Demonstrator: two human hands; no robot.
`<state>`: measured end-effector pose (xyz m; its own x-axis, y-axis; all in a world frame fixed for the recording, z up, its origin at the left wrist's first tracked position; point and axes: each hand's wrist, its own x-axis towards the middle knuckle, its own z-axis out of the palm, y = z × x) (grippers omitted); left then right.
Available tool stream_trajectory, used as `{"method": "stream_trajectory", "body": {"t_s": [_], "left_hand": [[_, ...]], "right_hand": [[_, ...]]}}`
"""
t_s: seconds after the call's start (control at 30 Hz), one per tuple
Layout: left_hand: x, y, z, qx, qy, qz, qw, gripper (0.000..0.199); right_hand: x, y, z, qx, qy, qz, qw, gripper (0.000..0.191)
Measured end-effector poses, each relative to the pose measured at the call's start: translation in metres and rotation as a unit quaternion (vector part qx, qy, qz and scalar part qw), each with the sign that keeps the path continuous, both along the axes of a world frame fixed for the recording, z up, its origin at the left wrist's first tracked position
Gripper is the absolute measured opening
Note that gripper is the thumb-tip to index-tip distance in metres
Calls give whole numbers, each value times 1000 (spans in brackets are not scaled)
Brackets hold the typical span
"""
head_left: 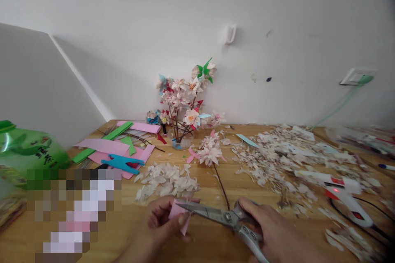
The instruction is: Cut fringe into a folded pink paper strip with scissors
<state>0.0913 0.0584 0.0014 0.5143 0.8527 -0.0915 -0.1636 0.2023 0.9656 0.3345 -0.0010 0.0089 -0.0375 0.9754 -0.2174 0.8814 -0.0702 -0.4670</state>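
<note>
Between the thumb and fingers of my left hand (163, 220) is a small piece of pink paper (180, 215). My right hand (265, 224) grips a pair of metal scissors (230, 218) by the handles. Their blades point left and reach the pink paper near its upper edge; whether they are cutting it, I cannot tell. Just beyond my hands lies a pale handmade flower (210, 154) on a brown stem, with pink leaves. A pile of whitish petals (168, 178) sits on the wooden table behind my left hand.
A clear cup (178, 144) holds several handmade flowers by the wall. Colored paper strips (119, 154) lie at left, near a green bottle (33, 148). Dried petals (277, 156) cover the right side, with a glue gun (352, 203) and its cable. A blurred patch hides the lower left.
</note>
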Motion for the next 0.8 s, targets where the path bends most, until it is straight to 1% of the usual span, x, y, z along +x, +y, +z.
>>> {"method": "stream_trajectory", "body": {"t_s": [0.13, 0.27, 0.4, 0.6, 0.8], "left_hand": [[-1, 1, -1, -1, -11, 5, 1000, 13], [-1, 2, -2, 6, -14, 10, 1000, 13], [-1, 3, -1, 12, -17, 7, 1000, 12], [1, 3, -2, 4, -23, 15, 1000, 10], [2, 1, -5, -3, -26, 14, 1000, 13]], "right_hand": [[1, -2, -1, -5, -4, -2, 1000, 68], [1, -3, 1, -13, -4, 3, 1000, 64], [2, -3, 0, 10, -11, 13, 1000, 55], [-1, -2, 1, 26, -2, 21, 999, 59], [-3, 0, 1, 20, 3, 19, 1000, 53]]}}
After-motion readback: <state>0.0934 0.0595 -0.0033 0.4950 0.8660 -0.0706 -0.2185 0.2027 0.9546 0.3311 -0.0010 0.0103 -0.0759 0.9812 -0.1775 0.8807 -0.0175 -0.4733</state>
